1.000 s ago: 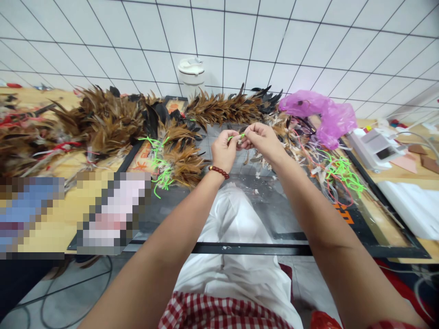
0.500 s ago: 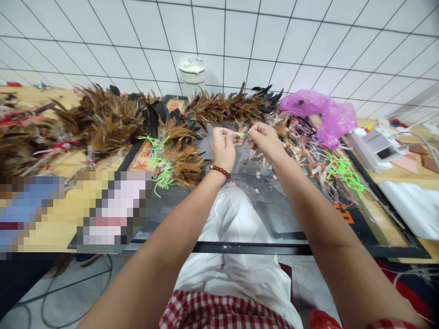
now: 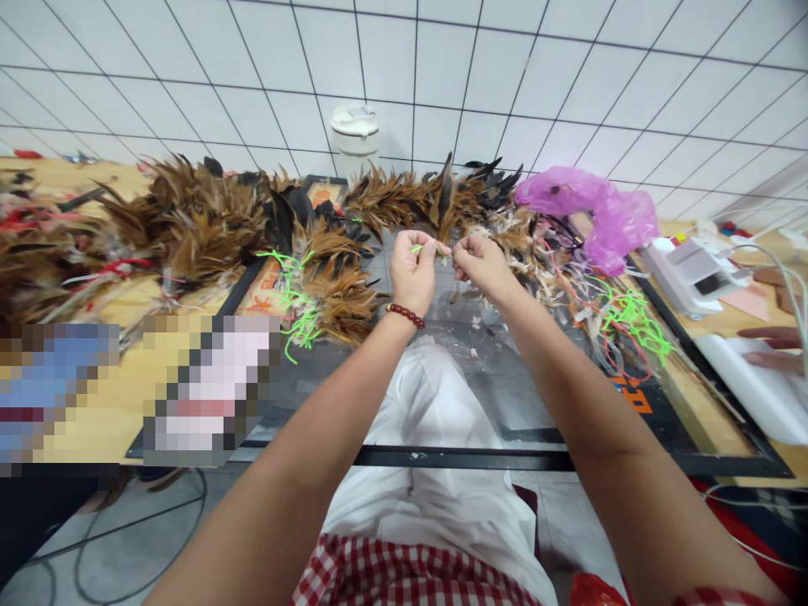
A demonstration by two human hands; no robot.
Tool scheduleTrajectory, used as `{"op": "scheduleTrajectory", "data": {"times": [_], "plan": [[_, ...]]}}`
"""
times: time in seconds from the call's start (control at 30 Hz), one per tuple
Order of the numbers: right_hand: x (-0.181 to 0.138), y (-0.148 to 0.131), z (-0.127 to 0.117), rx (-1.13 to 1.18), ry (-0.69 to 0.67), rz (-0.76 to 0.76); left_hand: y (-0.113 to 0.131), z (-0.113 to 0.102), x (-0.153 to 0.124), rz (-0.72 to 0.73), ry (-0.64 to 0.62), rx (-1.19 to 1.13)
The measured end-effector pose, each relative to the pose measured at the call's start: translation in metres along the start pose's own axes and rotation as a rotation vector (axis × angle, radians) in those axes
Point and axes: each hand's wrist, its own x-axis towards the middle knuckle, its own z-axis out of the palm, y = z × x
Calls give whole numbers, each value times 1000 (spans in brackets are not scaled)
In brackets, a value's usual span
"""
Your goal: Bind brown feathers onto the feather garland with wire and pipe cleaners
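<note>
My left hand (image 3: 412, 271), a beaded bracelet at its wrist, is closed in a pinch on a green string (image 3: 417, 249). A brown and dark feather (image 3: 447, 202) stands upright at its fingertips, its lower end between my two hands. Close on the right, the fingers of my right hand (image 3: 482, 263) are pinched together near the feather's base; what lies inside them is too small to make out. Behind my hands runs a row of brown feathers (image 3: 391, 198). Left of them lies a feather bunch (image 3: 344, 295) tied with green strings (image 3: 294, 295).
Loose pale feathers and green strings (image 3: 637, 320) lie right, below a pink plastic bag (image 3: 587, 202). A white cup (image 3: 355, 135) stands against the tiled wall. Another person's hand (image 3: 779, 347) is over a white object (image 3: 751, 387) at right. More feather bundles (image 3: 189, 210) fill the left.
The feather now stands taller and upright between my hands. My right hand has shifted slightly left. Another person's hand has appeared at the right edge.
</note>
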Motion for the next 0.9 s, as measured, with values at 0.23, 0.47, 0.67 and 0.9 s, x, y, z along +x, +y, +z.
{"op": "scheduleTrajectory", "data": {"times": [0.23, 0.47, 0.67, 0.9], "plan": [[-4, -6, 1, -159, 17, -51, -6, -2, 10, -15, 59, -120], [-7, -14, 0, -317, 73, -73, -12, -3, 18, -74, 178, -204], [-2, -8, -6, -401, -2, -149, -12, -8, 19, -114, 169, -242], [-4, -11, -4, -309, 98, -46, -9, -5, 18, -175, 228, -164]]}}
